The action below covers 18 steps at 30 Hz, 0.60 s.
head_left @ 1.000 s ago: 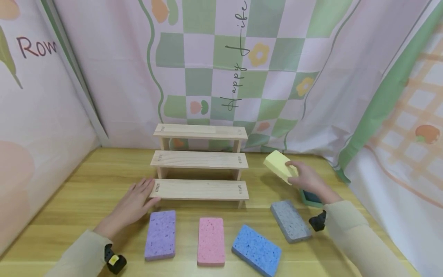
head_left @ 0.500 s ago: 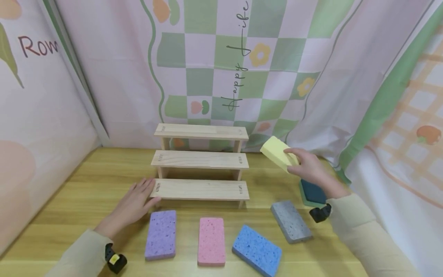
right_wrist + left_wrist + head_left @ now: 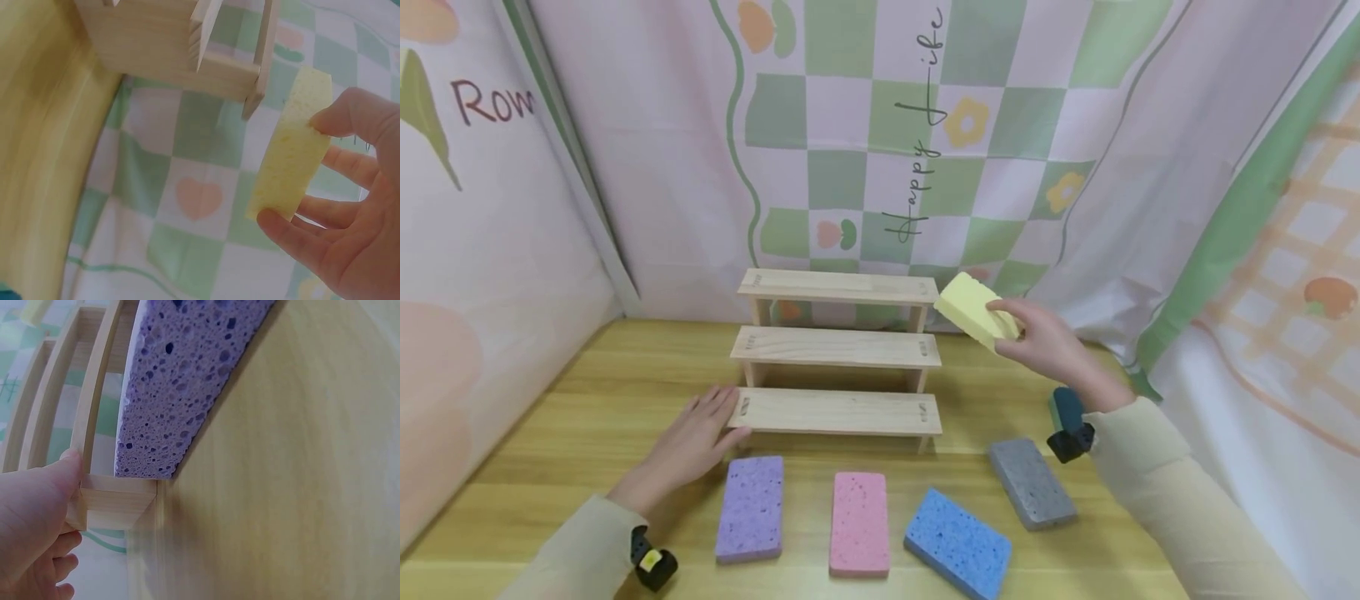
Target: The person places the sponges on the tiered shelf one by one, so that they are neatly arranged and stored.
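My right hand point(image 3: 1041, 342) pinches a yellow sponge point(image 3: 973, 308) in the air, just right of the top step of a three-step wooden rack point(image 3: 835, 411). In the right wrist view, thumb and fingers grip the edges of the yellow sponge point(image 3: 290, 150), apart from the rack point(image 3: 150, 44). My left hand point(image 3: 688, 442) holds the left end of the rack's lowest step. In the left wrist view its thumb presses the step's edge, with the other fingers curled past the end. A purple sponge point(image 3: 181, 381) lies close by that hand.
On the wooden table lie a pink sponge point(image 3: 859, 523), a blue sponge point(image 3: 958, 543) and a grey sponge point(image 3: 1032, 483). A dark green sponge point(image 3: 1066, 408) is partly hidden behind the right wrist. A checkered curtain point(image 3: 895, 167) hangs close behind the rack.
My right hand has lifted the yellow sponge and carried it left towards the rack's top step. The left hand stays in place at the lowest step.
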Available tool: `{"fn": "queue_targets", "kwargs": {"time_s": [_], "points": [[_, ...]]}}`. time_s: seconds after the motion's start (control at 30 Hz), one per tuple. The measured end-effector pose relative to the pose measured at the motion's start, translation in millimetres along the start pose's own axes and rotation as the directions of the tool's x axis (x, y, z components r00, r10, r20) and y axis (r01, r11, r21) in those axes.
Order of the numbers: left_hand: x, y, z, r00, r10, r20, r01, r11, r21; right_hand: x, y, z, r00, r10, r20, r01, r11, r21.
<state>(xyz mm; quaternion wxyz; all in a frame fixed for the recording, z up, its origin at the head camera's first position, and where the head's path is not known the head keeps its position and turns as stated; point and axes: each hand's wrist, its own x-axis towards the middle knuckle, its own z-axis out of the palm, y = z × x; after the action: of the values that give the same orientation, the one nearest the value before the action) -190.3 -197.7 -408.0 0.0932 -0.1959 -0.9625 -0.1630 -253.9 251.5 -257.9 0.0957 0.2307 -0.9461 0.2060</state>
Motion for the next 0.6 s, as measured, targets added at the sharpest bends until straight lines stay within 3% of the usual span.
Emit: {"fn": "queue_targets", "kwargs": {"time_s": [0.4,0.6], "points": [[0.0,-1.6,1.3,1.000,-0.001,-0.004,0.001,1.000,0.000,26.6,-30.2,19.0,0.997,-0.076,0.025,0.076,0.997,-0.013],[0.2,-1.5,2.5,1.000,0.007,-0.012,-0.007,1.000,-0.001,37.0,-42.7,25.3,0.991,-0.130,0.028,0.132,0.988,-0.074]]}}
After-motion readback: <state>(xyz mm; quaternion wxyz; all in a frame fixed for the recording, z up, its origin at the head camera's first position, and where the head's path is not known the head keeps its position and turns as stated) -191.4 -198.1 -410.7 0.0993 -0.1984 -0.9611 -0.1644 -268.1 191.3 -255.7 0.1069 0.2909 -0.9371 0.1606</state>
